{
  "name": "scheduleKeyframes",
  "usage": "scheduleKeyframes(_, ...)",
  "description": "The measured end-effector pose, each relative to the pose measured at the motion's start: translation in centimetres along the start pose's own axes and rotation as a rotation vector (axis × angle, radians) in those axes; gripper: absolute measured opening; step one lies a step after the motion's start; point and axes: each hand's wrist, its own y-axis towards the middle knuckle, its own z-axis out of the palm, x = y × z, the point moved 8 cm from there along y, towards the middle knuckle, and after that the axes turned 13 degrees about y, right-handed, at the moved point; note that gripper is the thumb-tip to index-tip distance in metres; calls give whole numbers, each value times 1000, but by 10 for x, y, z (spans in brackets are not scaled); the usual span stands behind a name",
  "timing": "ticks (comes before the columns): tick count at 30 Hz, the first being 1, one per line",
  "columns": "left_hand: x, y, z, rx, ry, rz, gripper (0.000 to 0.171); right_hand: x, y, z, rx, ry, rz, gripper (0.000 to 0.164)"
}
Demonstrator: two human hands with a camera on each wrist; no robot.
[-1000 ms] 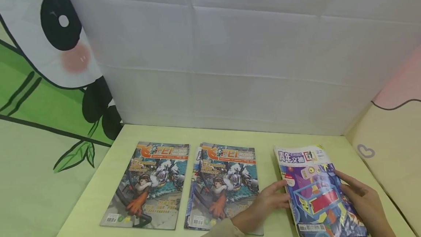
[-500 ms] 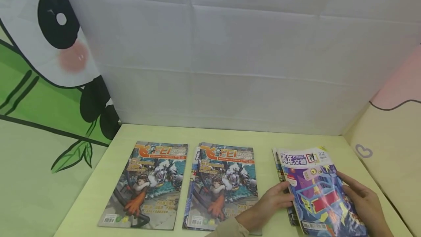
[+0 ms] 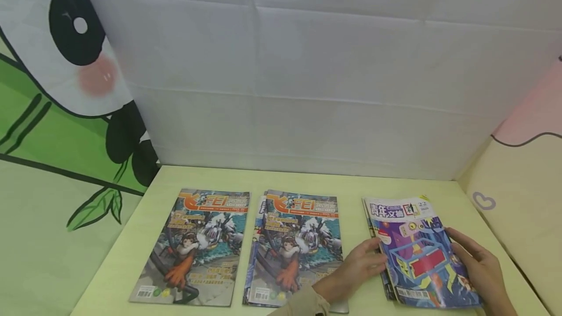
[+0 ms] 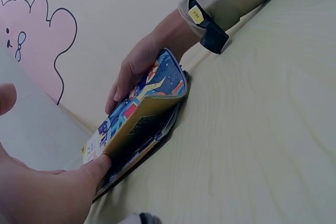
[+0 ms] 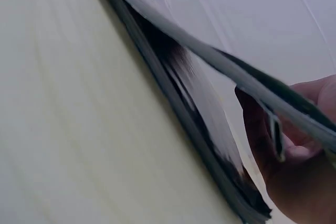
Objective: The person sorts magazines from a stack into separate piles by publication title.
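Note:
A purple-blue magazine (image 3: pixel 419 252) lies on top of a short pile at the table's right, its upper copy slanted with a gap beneath. My right hand (image 3: pixel 483 267) grips its right edge; in the right wrist view, curled fingers (image 5: pixel 294 145) show behind the raised pages. My left hand (image 3: pixel 360 267) touches the left edge with its fingertips, and in the left wrist view one fingertip (image 4: pixel 100 167) meets the spine side. Under it, a darker lower magazine (image 3: pixel 388 282) shows along the left edge and lies flat on the table in the right wrist view.
Left of the pile are two FEI magazines, a left one (image 3: pixel 190 247) and a middle one (image 3: pixel 303 243) with other magazines showing beneath its edge. The pale yellow table (image 3: pixel 351 187) ends at a white cloth wall (image 3: pixel 307 87). Printed cartoon sheets (image 3: pixel 44 111) flank it.
The purple-blue magazine shifted off the lower ones, exposing their left edge, and its near end has tilted and lowered. Both hands stayed at its sides. The view turned slightly.

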Motion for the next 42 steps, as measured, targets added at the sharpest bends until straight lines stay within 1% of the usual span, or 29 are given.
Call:
scheduleKeyframes(3,-1,1,-1,2,29,2,68,0,1,-1,-7,-12,-24,36)
scheduleKeyframes(5,-2,2,0,22,45,10,68,3,1,0,-6,1,-57,39)
scheduleKeyframes(8,-5,3,1,48,59,21,68,6,0,2,-4,63,-102,40)
scheduleKeyframes(11,-5,3,1,59,86,22,70,5,-1,2,1,144,-116,40)
scheduleKeyframes(13,-4,3,0,52,122,21,71,3,-2,3,0,164,-107,39)
scheduleKeyframes(16,-3,1,-2,47,160,17,73,3,-2,3,-7,140,-85,40)
scheduleKeyframes(20,-4,-1,0,66,154,13,75,1,-1,2,9,159,-49,44)
scheduleKeyframes(22,-4,-1,2,80,156,8,76,0,-1,1,25,197,-36,46)
scheduleKeyframes(24,-5,-2,3,90,162,2,77,-1,-1,1,39,205,-29,46)
scheduleKeyframes(29,-6,-3,3,92,183,-5,77,-6,0,1,77,238,-9,44)
scheduleKeyframes(31,-6,-3,3,97,189,-2,77,-7,1,3,91,246,-10,49)
scheduleKeyframes(33,-6,-3,4,107,195,10,76,-7,2,3,89,216,-14,60)
scheduleKeyframes(35,-6,-3,4,113,201,17,76,-6,3,3,81,163,-18,73)
scheduleKeyframes(37,-6,-3,4,114,202,25,75,-5,4,3,73,128,-20,81)
scheduleKeyframes(39,-6,-3,4,115,196,27,75,-5,4,2,67,106,-24,83)
scheduleKeyframes(42,-6,-3,3,120,188,23,75,-5,3,2,69,120,-39,79)
